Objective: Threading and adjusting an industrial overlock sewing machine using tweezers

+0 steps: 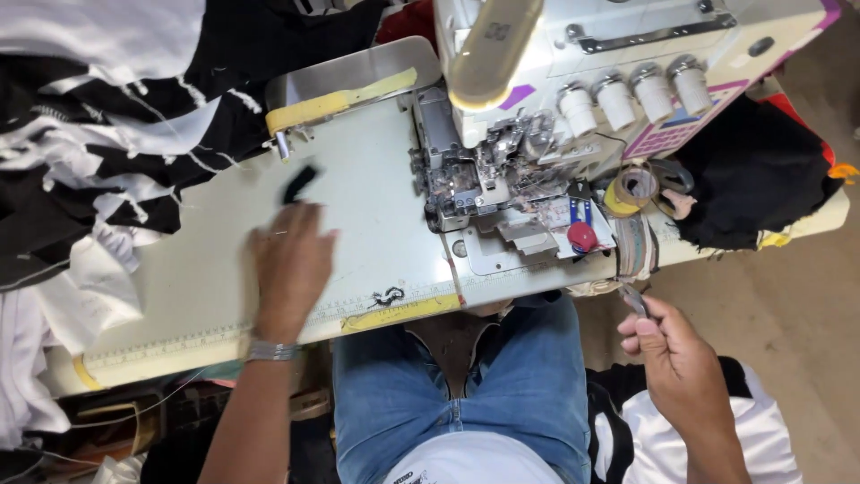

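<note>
My left hand (288, 264) reaches over the pale sewing table (206, 278), fingers spread, with the fingertips at a small black fabric scrap (299, 182). It appears blurred. My right hand (670, 345) is off the table's right front corner, above a black and white garment (717, 430) on my lap side, pinching a small metal snipping tool (632, 298). An overlock sewing machine (555, 116) stands at the back right of the table.
A heap of black and white garments (98, 134) covers the table's left side. Tape rolls (632, 190) and black cloth (752, 170) lie right of the machine. A thread scrap (387, 296) sits on the front ruler strip. My blue-jeaned legs (448, 394) are under the table edge.
</note>
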